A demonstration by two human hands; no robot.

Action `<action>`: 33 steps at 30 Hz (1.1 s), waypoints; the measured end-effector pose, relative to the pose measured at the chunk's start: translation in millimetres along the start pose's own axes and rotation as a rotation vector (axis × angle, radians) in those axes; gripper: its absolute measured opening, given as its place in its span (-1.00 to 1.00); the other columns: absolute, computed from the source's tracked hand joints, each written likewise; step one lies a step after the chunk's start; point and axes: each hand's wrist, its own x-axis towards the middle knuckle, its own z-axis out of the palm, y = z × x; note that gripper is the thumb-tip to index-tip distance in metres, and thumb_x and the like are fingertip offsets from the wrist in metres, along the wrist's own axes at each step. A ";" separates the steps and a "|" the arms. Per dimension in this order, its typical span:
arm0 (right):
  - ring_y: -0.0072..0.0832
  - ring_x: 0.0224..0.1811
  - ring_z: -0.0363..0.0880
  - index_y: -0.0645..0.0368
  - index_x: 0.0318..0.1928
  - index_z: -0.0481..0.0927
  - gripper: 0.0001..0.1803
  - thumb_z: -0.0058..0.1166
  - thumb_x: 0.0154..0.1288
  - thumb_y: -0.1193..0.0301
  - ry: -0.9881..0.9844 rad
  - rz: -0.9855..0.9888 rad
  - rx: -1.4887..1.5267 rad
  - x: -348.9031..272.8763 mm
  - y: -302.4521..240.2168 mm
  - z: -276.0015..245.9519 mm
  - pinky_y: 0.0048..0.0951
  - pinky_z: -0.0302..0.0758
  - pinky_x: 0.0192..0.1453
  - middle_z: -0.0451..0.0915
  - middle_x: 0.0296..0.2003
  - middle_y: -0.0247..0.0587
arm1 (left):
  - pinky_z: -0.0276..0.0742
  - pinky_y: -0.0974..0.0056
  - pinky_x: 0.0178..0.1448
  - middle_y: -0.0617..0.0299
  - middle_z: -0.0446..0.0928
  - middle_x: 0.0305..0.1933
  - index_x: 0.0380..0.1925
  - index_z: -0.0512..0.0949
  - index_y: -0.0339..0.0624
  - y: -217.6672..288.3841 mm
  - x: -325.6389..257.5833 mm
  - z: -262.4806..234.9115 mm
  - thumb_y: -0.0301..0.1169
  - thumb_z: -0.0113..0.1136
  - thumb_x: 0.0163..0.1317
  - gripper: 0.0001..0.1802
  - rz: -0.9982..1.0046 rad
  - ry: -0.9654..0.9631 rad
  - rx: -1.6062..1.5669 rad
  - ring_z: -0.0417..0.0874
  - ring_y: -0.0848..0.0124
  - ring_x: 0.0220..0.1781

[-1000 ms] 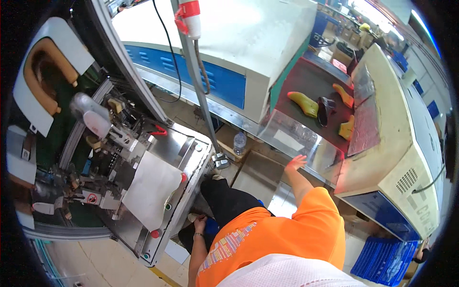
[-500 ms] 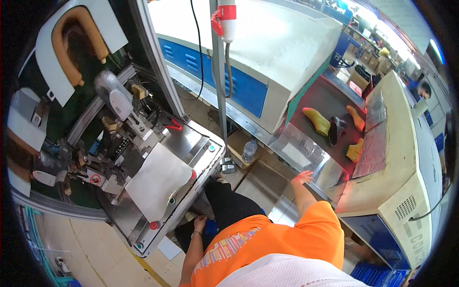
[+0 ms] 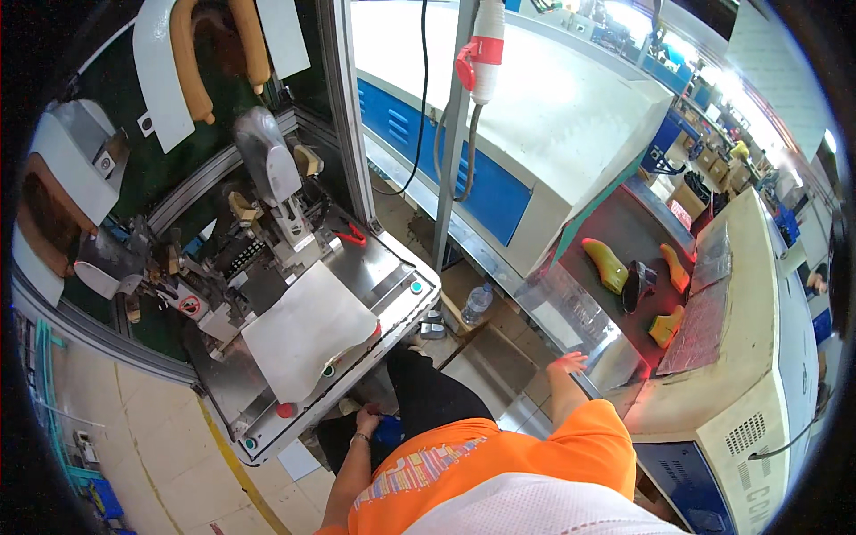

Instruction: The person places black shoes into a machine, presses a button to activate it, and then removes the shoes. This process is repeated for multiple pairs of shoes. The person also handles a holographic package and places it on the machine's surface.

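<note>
My right hand [image 3: 568, 363] reaches out with its fingers apart and holds nothing. It is at the near edge of a clear sheet [image 3: 571, 308] at the mouth of a conveyor [image 3: 588, 283]. On the belt stand a yellow-green shoe last [image 3: 606, 266], a dark shoe upper [image 3: 638, 285] and two orange-yellow lasts, one farther back [image 3: 675, 267] and one nearer [image 3: 666, 328]. Low by my dark-trousered leg, my left hand [image 3: 366, 421] is curled closed beside something blue [image 3: 389, 432]. What it holds, if anything, is hidden.
At left a framed machine with clamps [image 3: 281, 218] has a metal table with green and red buttons; a pale sheet [image 3: 308, 330] lies on it. A post [image 3: 453, 143] carries a red-and-white plug [image 3: 484, 53]. A water bottle [image 3: 477, 303] stands low behind. A cream cabinet [image 3: 749, 357] flanks the conveyor.
The view has turned a little to the left, so the machines sit farther right in the picture. Both hands keep nearly the same pose and place.
</note>
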 end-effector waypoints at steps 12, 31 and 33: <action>0.02 0.22 0.13 0.16 0.30 -0.19 -0.32 -0.26 0.27 0.25 -0.003 0.016 -0.044 -0.3 6.1 -0.2 -0.08 0.36 -0.02 -0.22 0.31 0.03 | 0.42 0.30 -0.02 0.10 0.57 -0.28 -0.31 0.55 -0.21 10.8 -8.6 -3.4 -0.61 0.06 -0.21 -0.66 -0.046 0.253 0.039 0.57 0.28 -0.16; 0.04 0.22 0.13 0.21 0.29 -0.23 -0.26 -0.22 0.25 0.20 -0.075 -0.068 -0.076 0.8 1.8 -2.2 -0.01 0.38 -0.06 -0.24 0.30 0.08 | 0.47 0.30 -0.13 0.09 0.58 -0.39 -0.46 0.59 -0.15 -21.6 4.3 -3.4 -0.53 0.08 -0.25 -0.76 -0.002 0.458 0.004 0.60 0.24 -0.29; 0.04 0.22 0.12 0.22 0.29 -0.23 -0.25 -0.21 0.24 0.19 -0.088 -0.097 -0.090 -5.4 -2.7 -11.2 0.00 0.38 -0.06 -0.24 0.30 0.08 | 0.47 0.29 -0.14 0.09 0.58 -0.40 -0.47 0.59 -0.15 -44.4 14.1 -1.5 -0.50 0.16 -0.26 -0.78 -0.021 0.481 -0.065 0.60 0.24 -0.30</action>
